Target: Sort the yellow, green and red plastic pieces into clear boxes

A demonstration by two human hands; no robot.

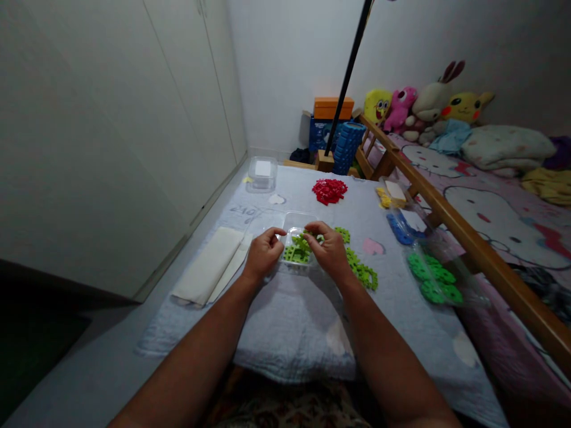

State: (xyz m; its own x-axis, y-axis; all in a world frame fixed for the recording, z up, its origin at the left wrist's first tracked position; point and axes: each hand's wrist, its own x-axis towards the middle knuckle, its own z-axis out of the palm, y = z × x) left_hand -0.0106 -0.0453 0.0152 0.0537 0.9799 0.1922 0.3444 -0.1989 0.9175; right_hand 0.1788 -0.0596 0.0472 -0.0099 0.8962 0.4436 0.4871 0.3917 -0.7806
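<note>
A clear plastic container (pixel 298 266) stands in front of me with several light green plastic pieces (pixel 296 254) in it. My left hand (pixel 265 252) is closed at the container's left rim, thumb and forefinger pinched on the edge. Over the right side of the container, my right hand (pixel 329 246) is closed, pinching a light green piece (pixel 307 236) that its fingers partly hide. More light green interlocking pieces (pixel 363 272) lie on the cloth just right of that hand, some behind it.
A pile of red pieces (pixel 329 191) lies farther back. At the right edge are boxes with yellow (pixel 383 197), blue (pixel 398 230) and green pieces (pixel 432 278), beside a wooden bed rail (pixel 482 238). Folded cream cloth (pixel 209 264) lies left; a clear box (pixel 262 175) stands at the back left.
</note>
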